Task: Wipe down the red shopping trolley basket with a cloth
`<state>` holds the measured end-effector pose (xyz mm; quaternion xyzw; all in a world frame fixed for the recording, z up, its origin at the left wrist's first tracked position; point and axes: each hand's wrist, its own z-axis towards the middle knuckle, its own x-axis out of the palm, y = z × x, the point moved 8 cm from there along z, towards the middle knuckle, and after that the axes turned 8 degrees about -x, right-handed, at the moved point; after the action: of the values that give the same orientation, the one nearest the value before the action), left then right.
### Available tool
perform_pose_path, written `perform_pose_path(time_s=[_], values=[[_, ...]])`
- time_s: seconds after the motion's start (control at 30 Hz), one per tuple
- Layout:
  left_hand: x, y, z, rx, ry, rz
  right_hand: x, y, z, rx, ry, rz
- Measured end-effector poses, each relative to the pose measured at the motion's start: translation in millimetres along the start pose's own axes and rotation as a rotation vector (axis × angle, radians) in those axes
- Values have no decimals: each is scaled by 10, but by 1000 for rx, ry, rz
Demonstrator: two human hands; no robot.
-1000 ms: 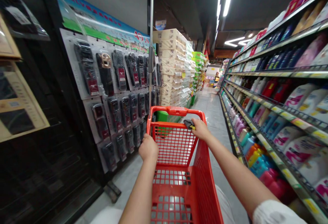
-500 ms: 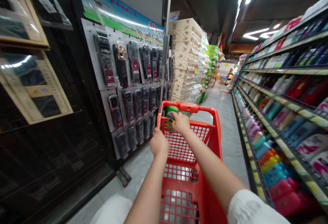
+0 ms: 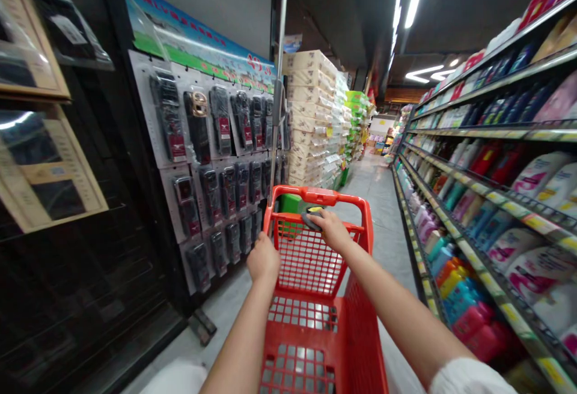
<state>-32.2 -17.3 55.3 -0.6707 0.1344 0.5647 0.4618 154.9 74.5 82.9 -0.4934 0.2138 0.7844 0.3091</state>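
A red plastic shopping basket point(image 3: 300, 340) with grid walls stands in front of me, its raised red handle point(image 3: 318, 196) at the far end. My left hand point(image 3: 264, 259) is closed on the basket's left rim; its fingertips are hidden behind the edge. At the far wall's top bar, my right hand point(image 3: 334, 230) is closed on a grey pad with yellow on it point(image 3: 312, 216), pressed against the bar beneath the handle. Whether the pad is cloth or sponge I cannot tell. The basket's visible floor holds no goods.
A metal pole point(image 3: 280, 33) rises beside the basket's left rim. On the left hang packaged belts point(image 3: 220, 121) on a display rack. Stacked cream packs point(image 3: 311, 118) stand beyond it. Shelves of bottles point(image 3: 500, 202) line the right side, with the aisle floor point(image 3: 376, 196) between.
My right hand has moved rightward along the bar with the pad, which now looks flatter and more exposed. My left hand stays at the left rim. The whole view has shifted slightly.
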Motion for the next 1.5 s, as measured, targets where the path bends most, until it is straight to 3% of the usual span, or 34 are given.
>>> perform_pose_path(time_s=[0.13,0.3,0.4,0.5,0.6,0.83,1.0,1.13,1.37,1.5], values=[[0,-12,25,14,-10,2,-379,-498,-311,81,42,-30],[-30,7,41,1,-14,9,-987,-1193,-396,312,-214,-133],[-30,16,37,-7,-11,21,-928,-1490,-287,465,-180,-170],[-7,29,46,-15,-10,34,-715,-1574,-59,590,-55,-181],[24,29,51,-4,-2,36,-558,-1355,323,544,10,-165],[59,52,30,-19,14,28,-223,-552,1238,394,68,-50],[74,59,40,-22,-3,51,77,-47,1682,219,65,-41],[74,57,45,-15,-21,62,179,190,1739,127,-67,9],[94,38,49,-15,-37,68,297,478,1476,9,-228,163],[88,37,67,1,-34,56,208,512,1455,3,-141,98]])
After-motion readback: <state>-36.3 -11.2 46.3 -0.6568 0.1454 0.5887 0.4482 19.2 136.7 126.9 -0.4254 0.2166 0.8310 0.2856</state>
